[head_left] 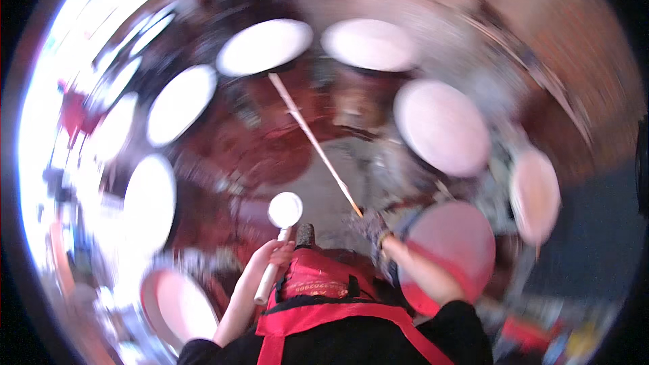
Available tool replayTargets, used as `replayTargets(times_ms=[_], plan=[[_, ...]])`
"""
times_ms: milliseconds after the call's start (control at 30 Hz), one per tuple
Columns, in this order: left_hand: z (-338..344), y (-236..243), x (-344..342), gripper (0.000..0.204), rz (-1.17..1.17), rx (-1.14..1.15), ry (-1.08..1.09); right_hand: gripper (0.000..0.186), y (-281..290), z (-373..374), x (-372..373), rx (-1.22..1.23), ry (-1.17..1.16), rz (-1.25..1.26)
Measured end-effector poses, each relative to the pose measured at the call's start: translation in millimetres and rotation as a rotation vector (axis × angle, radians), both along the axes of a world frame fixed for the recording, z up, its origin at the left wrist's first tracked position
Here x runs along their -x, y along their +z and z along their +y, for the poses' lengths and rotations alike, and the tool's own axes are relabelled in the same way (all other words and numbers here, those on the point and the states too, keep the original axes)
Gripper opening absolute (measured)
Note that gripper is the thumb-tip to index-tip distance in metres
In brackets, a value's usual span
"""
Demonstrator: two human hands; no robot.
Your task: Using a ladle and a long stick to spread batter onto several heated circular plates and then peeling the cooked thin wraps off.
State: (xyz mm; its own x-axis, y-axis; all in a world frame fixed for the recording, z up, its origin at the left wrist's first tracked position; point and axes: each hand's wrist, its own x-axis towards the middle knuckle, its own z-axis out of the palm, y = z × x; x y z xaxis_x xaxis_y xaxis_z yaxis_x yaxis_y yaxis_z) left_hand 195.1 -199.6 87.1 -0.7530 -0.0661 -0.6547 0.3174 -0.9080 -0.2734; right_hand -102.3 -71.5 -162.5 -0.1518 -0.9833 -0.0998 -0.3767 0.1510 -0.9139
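My left hand [276, 254] is closed on a pale cylindrical handle [267, 282], and a small white round piece [285, 209] shows at its upper end. My right hand [368, 228], in a dark patterned glove, grips a long pale stick [311, 138] with an orange section by the fingers; it points up toward the ring of white round discs [263, 47]. Beside that hand is a large red-stained round surface [454, 247]. A red apron [318, 321] covers my front. Motion blurs the details.
More pale discs curve round on the left [149, 203] and right [441, 128]. A pale round container [177, 307] is at lower left. The reddish, grey floor [324, 216] shows in the middle. A brick-coloured surface [581, 61] lies at upper right, a red object [78, 111] at far left.
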Motion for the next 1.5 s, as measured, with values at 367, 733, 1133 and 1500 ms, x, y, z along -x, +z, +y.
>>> replayTargets(times_ms=[367, 733, 1133, 1500], plan=[[128.4, -80.4, -261.8, 0.011, -1.576, 0.435, 0.587, 0.03, 87.0, -94.9, -239.6, 0.122, 0.752, 0.267], [133.8, -186.9, -541.1, 0.025, -2.353, 0.632, -0.647, 0.068, 101.5, -203.0, -588.4, 0.204, 1.465, 0.336], [36.8, -163.3, -491.5, 0.021, 0.184, -0.143, 1.708, 0.076, 121.9, -189.3, -578.3, -0.066, 1.54, 0.694], [88.3, 58.9, -461.5, 0.019, -0.431, 0.472, 1.688, 0.068, 186.8, -153.4, -490.7, 0.306, 1.45, 0.237]])
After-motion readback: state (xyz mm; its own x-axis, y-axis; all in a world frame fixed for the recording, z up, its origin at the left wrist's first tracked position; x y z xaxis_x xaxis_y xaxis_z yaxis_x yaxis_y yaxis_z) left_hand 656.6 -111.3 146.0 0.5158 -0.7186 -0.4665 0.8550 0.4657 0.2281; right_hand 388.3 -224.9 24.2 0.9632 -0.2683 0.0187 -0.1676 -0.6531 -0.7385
